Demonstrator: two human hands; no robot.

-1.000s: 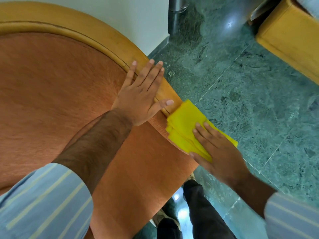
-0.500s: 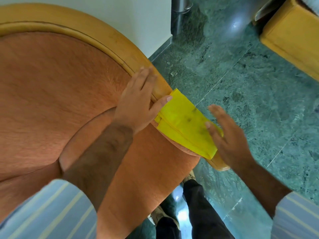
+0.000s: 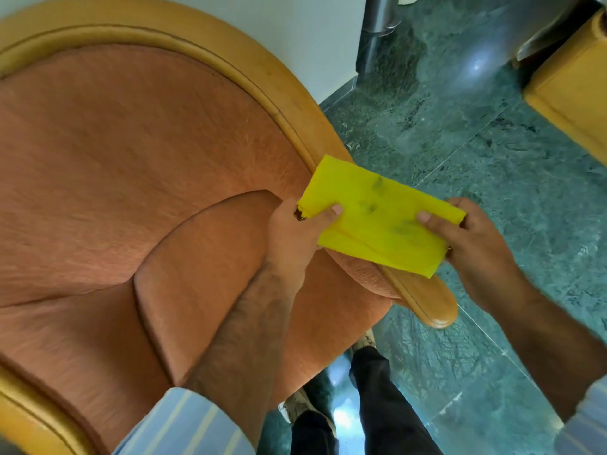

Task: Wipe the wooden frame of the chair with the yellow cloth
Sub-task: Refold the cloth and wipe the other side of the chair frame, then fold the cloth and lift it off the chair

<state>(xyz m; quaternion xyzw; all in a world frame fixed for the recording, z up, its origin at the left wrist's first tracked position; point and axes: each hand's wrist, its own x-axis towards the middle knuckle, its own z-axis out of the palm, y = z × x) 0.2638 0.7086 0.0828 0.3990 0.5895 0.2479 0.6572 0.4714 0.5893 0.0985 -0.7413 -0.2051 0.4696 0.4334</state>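
Observation:
The folded yellow cloth (image 3: 377, 215), marked with dark smudges, is stretched between both hands just above the chair's right arm. My left hand (image 3: 292, 238) pinches its left end with the thumb on top. My right hand (image 3: 473, 244) pinches its right end. The wooden frame (image 3: 262, 77) curves around the orange upholstered back and ends in a rounded armrest tip (image 3: 427, 303) below the cloth. Part of the frame under the cloth is hidden.
The orange seat cushion (image 3: 213, 264) fills the left and middle. Green marble floor (image 3: 492, 159) lies to the right. A yellow wooden piece of furniture (image 3: 571, 90) stands at the far right, a metal post (image 3: 377, 21) at the top. My legs and shoes (image 3: 361, 415) are below.
The cloth has been lifted off the armrest. My left hand left the frame and took the cloth's left end; my right hand, open half a second ago, now grips the right end.

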